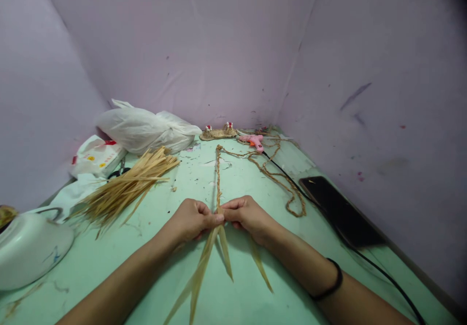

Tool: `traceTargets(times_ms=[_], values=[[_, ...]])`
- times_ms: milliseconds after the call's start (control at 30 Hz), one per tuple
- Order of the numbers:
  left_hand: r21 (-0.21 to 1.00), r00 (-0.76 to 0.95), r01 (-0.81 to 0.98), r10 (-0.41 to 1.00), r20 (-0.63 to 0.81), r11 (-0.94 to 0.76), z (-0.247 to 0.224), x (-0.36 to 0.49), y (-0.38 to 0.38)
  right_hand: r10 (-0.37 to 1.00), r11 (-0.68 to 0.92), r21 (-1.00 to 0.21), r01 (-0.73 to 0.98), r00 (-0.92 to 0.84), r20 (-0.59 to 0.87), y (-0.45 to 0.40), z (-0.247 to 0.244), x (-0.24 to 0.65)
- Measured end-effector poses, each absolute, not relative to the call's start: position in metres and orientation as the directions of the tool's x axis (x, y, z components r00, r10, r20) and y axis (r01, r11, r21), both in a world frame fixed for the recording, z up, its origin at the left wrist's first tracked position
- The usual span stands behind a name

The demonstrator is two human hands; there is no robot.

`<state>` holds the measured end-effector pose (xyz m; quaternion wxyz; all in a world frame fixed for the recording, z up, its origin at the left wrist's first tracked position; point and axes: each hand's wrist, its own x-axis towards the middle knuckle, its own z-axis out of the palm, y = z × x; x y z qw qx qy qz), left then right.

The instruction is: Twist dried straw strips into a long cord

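A thin braid of dried straw (218, 175) runs from the far part of the table straight toward me. At its near end my left hand (199, 218) and my right hand (243, 214) meet, fingers closed in pinches on the braid's end. Loose flat straw strips (203, 270) fan out below the hands, and one strip hangs under my right hand. The fingers partly hide the exact spot they grip. A longer braided cord (268, 171) continues from the braid's far end and loops to the right.
Left lie a bundle of straw (134, 181), a white plastic bag (146, 128), a tissue pack (98, 157) and a pale pot (32, 252). At the back sit woven slippers (218, 134) and a pink glue gun (251, 142). A black phone (339, 213) and cable lie right.
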<state>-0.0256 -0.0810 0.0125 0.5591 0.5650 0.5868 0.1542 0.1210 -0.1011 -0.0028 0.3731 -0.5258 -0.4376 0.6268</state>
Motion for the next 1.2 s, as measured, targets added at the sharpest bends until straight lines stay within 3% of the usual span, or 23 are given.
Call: traceTargets(times_ms=[67,333,667,933,1067,1200], values=[[0.844,0.270,0.449,0.856,-0.440,0.293,0.013,-0.024,-0.083,0.923,-0.347,-0.938,-0.019,-0.184,-0.338,-0.101,-0.002,0.121],[0.843,0.460,0.316,0.707,-0.537,0.435,0.008,-0.024,-0.085,0.912,-0.360,-0.933,-0.018,-0.216,-0.348,-0.102,0.000,0.122],[0.869,0.417,0.387,0.783,-0.462,0.307,0.007,-0.026,-0.083,0.879,-0.418,-0.906,-0.058,-0.276,-0.388,-0.103,0.004,0.121],[0.849,0.404,0.229,0.747,-0.528,0.476,0.006,-0.021,-0.087,0.893,-0.381,-0.921,-0.082,-0.290,-0.344,-0.103,-0.008,0.118],[0.810,0.462,0.137,0.687,-0.561,0.570,0.007,-0.025,-0.083,0.906,-0.364,-0.932,-0.005,-0.234,-0.352,-0.102,-0.007,0.118],[0.816,0.492,0.197,0.664,-0.562,0.544,0.010,-0.031,-0.078,0.901,-0.334,-0.938,0.091,-0.261,-0.346,-0.101,-0.003,0.123]])
